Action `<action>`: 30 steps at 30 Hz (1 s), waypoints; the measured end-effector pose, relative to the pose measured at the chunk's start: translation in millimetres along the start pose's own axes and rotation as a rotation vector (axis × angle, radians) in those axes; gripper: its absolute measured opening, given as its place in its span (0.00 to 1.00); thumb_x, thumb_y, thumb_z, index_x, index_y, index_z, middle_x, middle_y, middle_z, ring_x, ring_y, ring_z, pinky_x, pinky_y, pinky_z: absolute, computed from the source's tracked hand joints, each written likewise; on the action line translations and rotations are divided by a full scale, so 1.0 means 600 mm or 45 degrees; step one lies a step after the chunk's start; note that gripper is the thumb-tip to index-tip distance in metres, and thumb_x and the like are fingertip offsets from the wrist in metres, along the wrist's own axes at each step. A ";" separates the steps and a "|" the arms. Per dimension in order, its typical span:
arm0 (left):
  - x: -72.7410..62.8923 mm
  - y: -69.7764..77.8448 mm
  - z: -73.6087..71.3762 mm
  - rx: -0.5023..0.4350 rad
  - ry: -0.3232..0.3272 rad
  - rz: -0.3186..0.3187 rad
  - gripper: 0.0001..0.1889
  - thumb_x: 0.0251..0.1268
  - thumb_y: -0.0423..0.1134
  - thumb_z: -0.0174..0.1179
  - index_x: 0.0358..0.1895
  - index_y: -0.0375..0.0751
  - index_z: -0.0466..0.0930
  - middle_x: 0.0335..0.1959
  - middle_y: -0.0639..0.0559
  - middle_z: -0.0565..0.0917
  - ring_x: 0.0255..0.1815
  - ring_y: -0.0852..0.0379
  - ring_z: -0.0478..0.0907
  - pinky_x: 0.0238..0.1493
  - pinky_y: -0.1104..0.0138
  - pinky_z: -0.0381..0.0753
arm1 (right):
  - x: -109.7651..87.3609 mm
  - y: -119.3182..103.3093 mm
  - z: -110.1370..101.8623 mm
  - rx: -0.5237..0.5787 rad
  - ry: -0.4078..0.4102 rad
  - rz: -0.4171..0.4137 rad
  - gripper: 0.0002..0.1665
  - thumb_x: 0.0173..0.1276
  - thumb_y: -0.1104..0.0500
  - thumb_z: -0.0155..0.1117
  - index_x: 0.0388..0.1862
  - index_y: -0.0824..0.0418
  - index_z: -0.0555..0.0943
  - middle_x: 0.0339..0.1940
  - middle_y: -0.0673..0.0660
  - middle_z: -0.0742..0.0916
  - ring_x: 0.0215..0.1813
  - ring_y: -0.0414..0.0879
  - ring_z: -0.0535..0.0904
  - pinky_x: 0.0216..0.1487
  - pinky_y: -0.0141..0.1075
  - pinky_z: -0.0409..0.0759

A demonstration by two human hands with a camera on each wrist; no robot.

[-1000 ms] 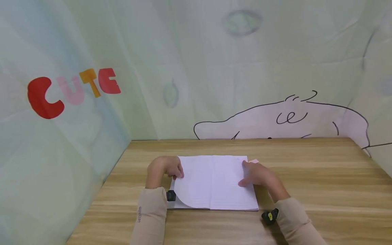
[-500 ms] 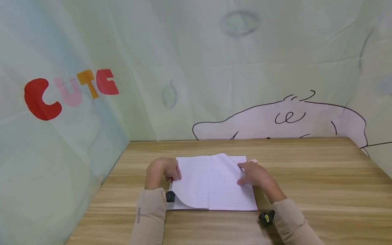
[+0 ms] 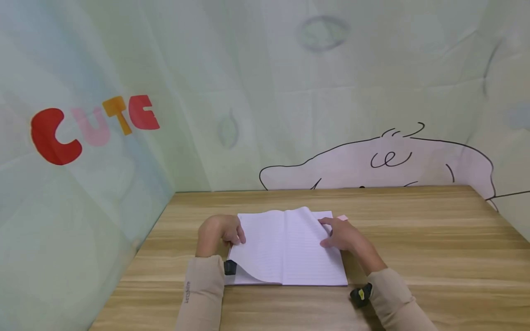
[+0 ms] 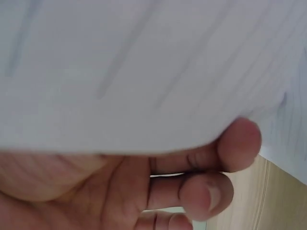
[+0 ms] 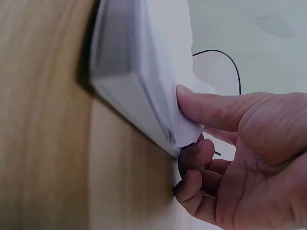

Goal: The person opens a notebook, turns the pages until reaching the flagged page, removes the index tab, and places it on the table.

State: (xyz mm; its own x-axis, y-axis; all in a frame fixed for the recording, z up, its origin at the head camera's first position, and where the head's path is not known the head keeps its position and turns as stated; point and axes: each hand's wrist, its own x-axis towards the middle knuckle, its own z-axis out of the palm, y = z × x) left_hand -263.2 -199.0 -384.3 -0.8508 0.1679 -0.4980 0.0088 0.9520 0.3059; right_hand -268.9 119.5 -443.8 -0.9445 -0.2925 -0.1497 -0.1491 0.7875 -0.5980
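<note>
An open notebook [image 3: 306,264] with white ruled pages lies flat on the wooden table. At its left edge, my left hand [image 3: 225,229] pinches a page whose near corner curls up; in the left wrist view that page [image 4: 134,72] hides the thumb, and the index fingertip meets its edge. My right hand [image 3: 343,233] is at the right edge, pinching a page there, and the page's far corner bows upward. From the right wrist, the thumb [image 5: 211,108] presses the page [image 5: 188,132] while the fingers curl behind it, beside the thick page block [image 5: 120,52].
A small pink tab [image 3: 342,218] sticks out past the notebook's far right corner. Wood tabletop [image 3: 447,257] spreads around the notebook. Behind it and at the left hangs a printed cloth backdrop [image 3: 232,69]. Each wrist carries a small dark camera [image 3: 361,295].
The right hand has shifted slightly left, and the right page's far corner has lifted into a curve. The left hand stays on its page, whose curled near corner has moved a little left.
</note>
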 end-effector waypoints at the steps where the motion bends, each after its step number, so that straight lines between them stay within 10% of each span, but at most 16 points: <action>1: 0.000 0.000 0.000 0.008 -0.002 -0.001 0.10 0.64 0.24 0.63 0.42 0.40 0.90 0.28 0.50 0.80 0.27 0.58 0.72 0.32 0.68 0.71 | 0.001 0.002 0.000 0.007 0.004 0.001 0.38 0.59 0.65 0.75 0.69 0.63 0.74 0.56 0.70 0.82 0.54 0.60 0.78 0.58 0.55 0.75; 8: 0.004 0.000 -0.002 0.032 -0.010 0.014 0.16 0.66 0.25 0.61 0.53 0.43 0.88 0.25 0.51 0.73 0.25 0.59 0.65 0.29 0.68 0.63 | 0.005 0.012 -0.004 0.024 -0.011 0.042 0.35 0.64 0.67 0.69 0.71 0.60 0.73 0.37 0.60 0.82 0.34 0.49 0.77 0.33 0.39 0.74; 21: 0.001 -0.008 -0.002 -0.018 -0.023 -0.031 0.12 0.67 0.28 0.62 0.50 0.42 0.89 0.25 0.51 0.72 0.24 0.58 0.63 0.31 0.66 0.63 | 0.014 0.005 0.003 -0.033 0.055 0.020 0.29 0.63 0.62 0.71 0.65 0.62 0.79 0.32 0.58 0.83 0.32 0.49 0.76 0.32 0.38 0.73; 30: 0.003 -0.010 -0.007 -0.070 -0.038 0.022 0.07 0.64 0.26 0.62 0.40 0.37 0.87 0.24 0.52 0.77 0.24 0.58 0.67 0.28 0.69 0.65 | 0.007 -0.011 -0.006 0.151 -0.106 -0.018 0.28 0.69 0.55 0.68 0.65 0.63 0.78 0.44 0.59 0.85 0.41 0.49 0.80 0.41 0.42 0.80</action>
State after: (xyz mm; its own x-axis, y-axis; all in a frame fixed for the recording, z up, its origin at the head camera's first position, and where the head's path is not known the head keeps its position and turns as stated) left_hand -266.8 -205.5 -383.7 -0.8348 0.1928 -0.5157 -0.0059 0.9335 0.3586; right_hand -272.6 114.9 -437.7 -0.9142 -0.3511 -0.2026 -0.1220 0.7149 -0.6885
